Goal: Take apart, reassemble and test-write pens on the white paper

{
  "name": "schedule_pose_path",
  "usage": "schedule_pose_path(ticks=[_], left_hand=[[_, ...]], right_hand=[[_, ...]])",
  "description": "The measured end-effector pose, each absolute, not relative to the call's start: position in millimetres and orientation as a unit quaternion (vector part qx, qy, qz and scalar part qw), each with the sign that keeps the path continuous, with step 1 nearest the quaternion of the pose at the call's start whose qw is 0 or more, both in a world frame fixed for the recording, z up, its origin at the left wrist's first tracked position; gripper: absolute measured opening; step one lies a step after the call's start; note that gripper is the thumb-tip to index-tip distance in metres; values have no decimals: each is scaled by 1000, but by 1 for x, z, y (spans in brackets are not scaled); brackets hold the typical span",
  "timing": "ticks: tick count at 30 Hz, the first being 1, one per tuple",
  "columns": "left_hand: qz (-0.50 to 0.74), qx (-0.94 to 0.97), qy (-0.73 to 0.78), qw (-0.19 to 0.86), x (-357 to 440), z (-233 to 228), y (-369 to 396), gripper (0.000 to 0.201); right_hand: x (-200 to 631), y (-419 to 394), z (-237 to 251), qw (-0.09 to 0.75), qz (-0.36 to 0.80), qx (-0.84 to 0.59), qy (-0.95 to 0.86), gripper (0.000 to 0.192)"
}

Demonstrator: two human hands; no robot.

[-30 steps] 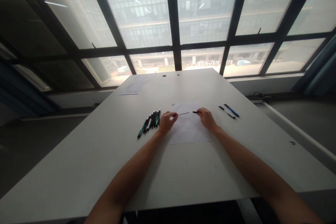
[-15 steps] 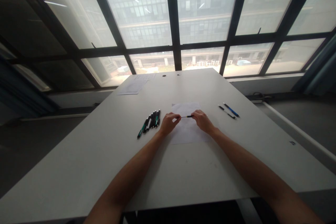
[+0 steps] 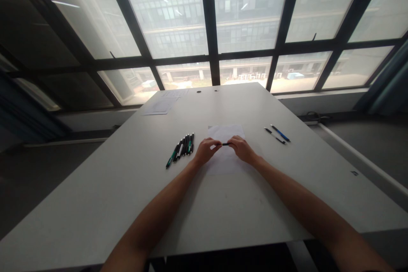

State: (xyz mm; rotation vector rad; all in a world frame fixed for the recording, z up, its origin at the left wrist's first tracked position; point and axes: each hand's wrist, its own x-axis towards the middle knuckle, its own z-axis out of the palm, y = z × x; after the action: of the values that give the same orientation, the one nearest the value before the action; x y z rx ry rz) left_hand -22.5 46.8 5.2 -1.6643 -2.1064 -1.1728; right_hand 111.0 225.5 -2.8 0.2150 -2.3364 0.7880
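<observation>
Between my two hands a black pen barrel point(image 3: 225, 144) lies level, just above a white sheet of paper point(image 3: 227, 161). My left hand point(image 3: 205, 148) pinches its left end with thumb and fingertips. Closed around the right end is my right hand point(image 3: 241, 147). Fingers cover both ends of the pen, so its tip cannot be made out. Several pens point(image 3: 182, 148), mostly black with some green and white, lie side by side to the left of my left hand.
Off to the right lie a blue pen point(image 3: 280, 133) and a black-and-white pen point(image 3: 274, 135). Printed papers point(image 3: 159, 105) rest at the far left of the white table point(image 3: 204, 212). A small dark mark or scrap point(image 3: 355, 173) shows near the right edge. Tall windows stand behind.
My right hand has moved left towards my left hand. The thin refill that showed between them is out of sight, and the black barrel now spans the gap.
</observation>
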Motion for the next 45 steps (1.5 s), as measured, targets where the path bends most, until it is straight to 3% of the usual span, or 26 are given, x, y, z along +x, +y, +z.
schedule_pose_path(ticks=[25, 45], left_hand=[[-466, -505, -725, 53, -17, 7, 46, 16], [-534, -514, -670, 26, -17, 10, 46, 22]], right_hand=[[112, 216, 0, 334, 289, 90, -893, 13], [111, 211, 0, 343, 372, 53, -861, 13]])
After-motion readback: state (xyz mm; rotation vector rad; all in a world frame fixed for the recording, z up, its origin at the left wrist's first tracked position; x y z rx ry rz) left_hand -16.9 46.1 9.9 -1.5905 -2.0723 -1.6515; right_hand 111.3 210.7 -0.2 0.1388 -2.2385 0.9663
